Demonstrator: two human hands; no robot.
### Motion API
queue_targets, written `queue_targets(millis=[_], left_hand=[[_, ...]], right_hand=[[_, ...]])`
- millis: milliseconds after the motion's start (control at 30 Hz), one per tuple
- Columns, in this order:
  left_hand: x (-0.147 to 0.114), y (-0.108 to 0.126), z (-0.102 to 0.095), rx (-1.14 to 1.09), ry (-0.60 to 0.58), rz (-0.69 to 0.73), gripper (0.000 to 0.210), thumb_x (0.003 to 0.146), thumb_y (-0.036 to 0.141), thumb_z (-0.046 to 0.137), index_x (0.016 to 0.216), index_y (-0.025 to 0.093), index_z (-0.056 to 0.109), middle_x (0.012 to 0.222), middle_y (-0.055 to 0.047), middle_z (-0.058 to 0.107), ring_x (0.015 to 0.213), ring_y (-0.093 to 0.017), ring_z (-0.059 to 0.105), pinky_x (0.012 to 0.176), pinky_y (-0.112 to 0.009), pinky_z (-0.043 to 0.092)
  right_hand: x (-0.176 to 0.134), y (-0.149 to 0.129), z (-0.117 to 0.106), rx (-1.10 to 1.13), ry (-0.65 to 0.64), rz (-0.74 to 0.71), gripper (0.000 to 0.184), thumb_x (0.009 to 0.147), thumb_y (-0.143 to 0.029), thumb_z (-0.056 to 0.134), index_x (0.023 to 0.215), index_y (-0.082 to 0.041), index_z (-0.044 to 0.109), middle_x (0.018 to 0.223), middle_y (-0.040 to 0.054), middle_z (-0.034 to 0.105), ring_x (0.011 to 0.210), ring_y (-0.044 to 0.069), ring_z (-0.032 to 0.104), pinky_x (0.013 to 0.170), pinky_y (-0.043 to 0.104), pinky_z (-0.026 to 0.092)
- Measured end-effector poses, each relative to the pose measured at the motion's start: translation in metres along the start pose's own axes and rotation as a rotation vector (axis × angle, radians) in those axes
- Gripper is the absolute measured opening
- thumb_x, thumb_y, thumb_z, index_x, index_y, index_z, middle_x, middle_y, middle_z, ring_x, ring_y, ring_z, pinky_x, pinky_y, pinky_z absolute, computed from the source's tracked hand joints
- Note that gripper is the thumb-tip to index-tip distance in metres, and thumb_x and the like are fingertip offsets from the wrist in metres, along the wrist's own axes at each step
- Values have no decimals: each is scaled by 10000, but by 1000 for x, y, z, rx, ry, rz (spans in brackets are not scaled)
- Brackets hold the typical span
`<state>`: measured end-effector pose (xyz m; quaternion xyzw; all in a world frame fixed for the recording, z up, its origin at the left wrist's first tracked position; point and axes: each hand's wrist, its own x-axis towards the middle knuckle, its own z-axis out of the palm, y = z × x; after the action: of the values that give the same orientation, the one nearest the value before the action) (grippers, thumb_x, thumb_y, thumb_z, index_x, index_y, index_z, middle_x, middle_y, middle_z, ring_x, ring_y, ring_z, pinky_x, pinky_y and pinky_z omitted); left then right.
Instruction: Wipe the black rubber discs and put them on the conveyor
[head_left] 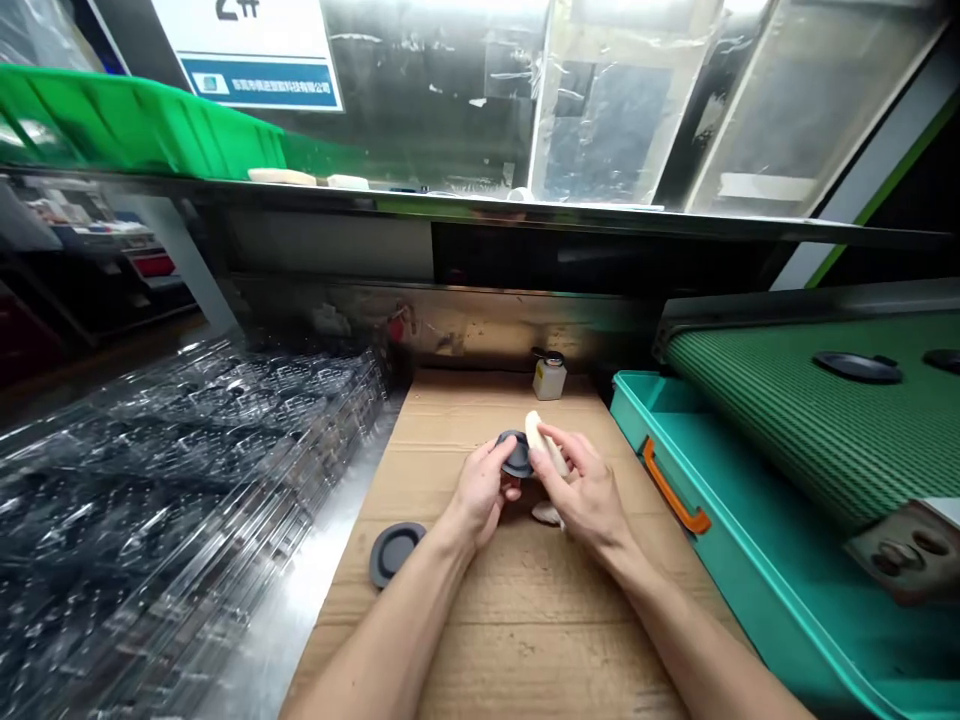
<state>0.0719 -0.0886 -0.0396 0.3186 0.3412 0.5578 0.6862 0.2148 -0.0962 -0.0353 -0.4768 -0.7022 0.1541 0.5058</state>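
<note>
My left hand (484,490) grips a dark round disc-shaped part (517,456) by its edge, above the cardboard sheet (517,620). Pinched in my right hand (581,480) is a cream-coloured pad (544,443), held against or close to the disc's right side; whether they touch I cannot tell. Below my right hand lies a small whitish piece (547,513), partly covered by the fingers. A second dark round part (395,552) with a raised ring rests on the cardboard beside my left forearm. Farther back stands a small square bottle (550,377) with a dark top.
Clear plastic trays with dark parts (172,480) are stacked on the left. At right, a teal bin (757,590) with an orange handle (671,490) sits beside a green conveyor belt (810,410) carrying dark round parts (857,366). A shelf above holds a green basket (142,125).
</note>
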Motion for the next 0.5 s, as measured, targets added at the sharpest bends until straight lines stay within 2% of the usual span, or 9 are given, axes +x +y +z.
queue_targets(millis=[67,133,233,300,367,433,500], left_hand=[[0,-1,1,-113,36,-19,257,786,371,670,917,152,638,775,-22,639,641,-104,569,521,-203,424],[-1,-2,3,-209,-12,-79,293,827,387,621,993,147,649,899,-70,680,801,-166,629,674,-274,506],[-1,-2,4,-362,-153,-197,495,895,520,452,1064,96,642,1006,-153,686,942,-245,643,824,-366,515],[0,-2,1,-419,-154,-279,591,918,554,345,1097,66,627,1019,-185,684,971,-271,648,870,-400,505],[2,-2,-2,-440,-109,-333,569,937,505,321,1124,55,615,1027,-190,687,989,-275,652,911,-412,491],[5,-4,-6,-472,-104,-301,501,942,436,350,1150,59,607,1065,-183,686,1026,-267,646,961,-403,468],[7,-7,-8,-514,-130,-205,442,937,373,384,1173,68,602,1116,-172,677,1071,-257,631,1006,-387,441]], right_hand=[[-7,-1,8,-69,0,1,392,878,-423,570,1228,-250,611,1061,70,602,899,185,574,794,310,485],[-14,-1,14,-151,17,-6,404,878,-414,572,1248,-254,603,1055,75,587,930,198,565,821,326,481],[-26,-6,21,-298,27,-49,395,884,-401,556,1243,-249,612,1038,90,567,952,223,540,845,355,466],[-31,-12,25,-390,-29,-83,382,896,-382,529,1247,-252,607,1017,95,558,931,228,527,824,356,460],[-29,-19,30,-466,-105,-105,386,905,-358,506,1269,-261,587,992,96,550,899,226,516,784,342,454],[-18,-24,35,-532,-136,-96,380,904,-345,500,1267,-273,583,970,94,540,889,227,500,747,324,440],[-4,-27,40,-581,-118,-54,333,903,-344,499,1207,-280,620,942,90,533,888,229,485,727,313,423]])
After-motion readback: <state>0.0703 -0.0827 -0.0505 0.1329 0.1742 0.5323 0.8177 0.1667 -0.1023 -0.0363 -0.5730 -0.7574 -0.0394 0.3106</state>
